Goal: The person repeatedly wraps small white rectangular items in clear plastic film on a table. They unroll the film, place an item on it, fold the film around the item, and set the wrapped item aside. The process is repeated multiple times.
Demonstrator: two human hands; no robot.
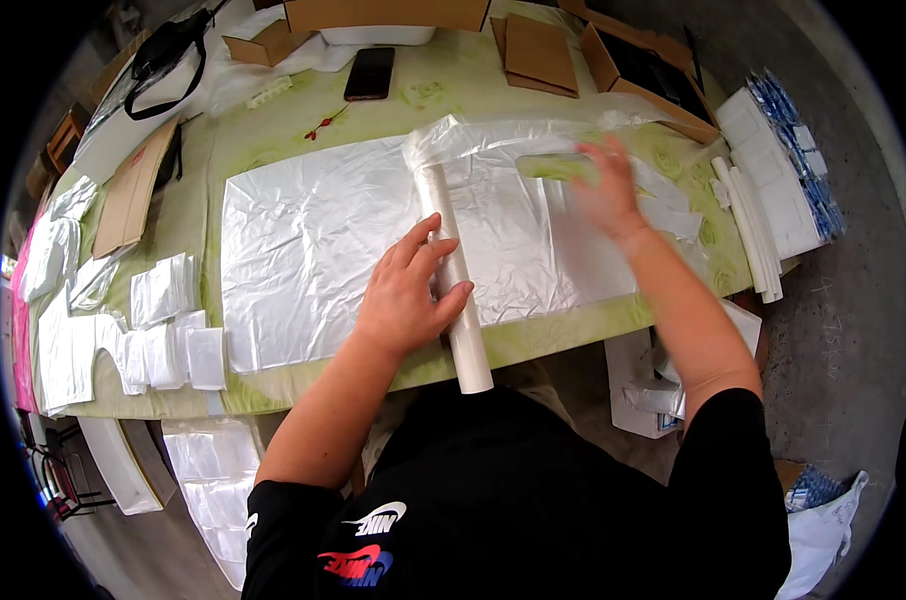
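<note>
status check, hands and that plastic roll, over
Left hand flat on the white roll, pinning it. Right hand open, pressing the clear plastic sheet spread on the table. Nothing blocking the sheet.

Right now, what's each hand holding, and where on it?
Left hand presses the white roll at mid-length; no closed grip. Right hand lies flat on the plastic sheet.
</note>
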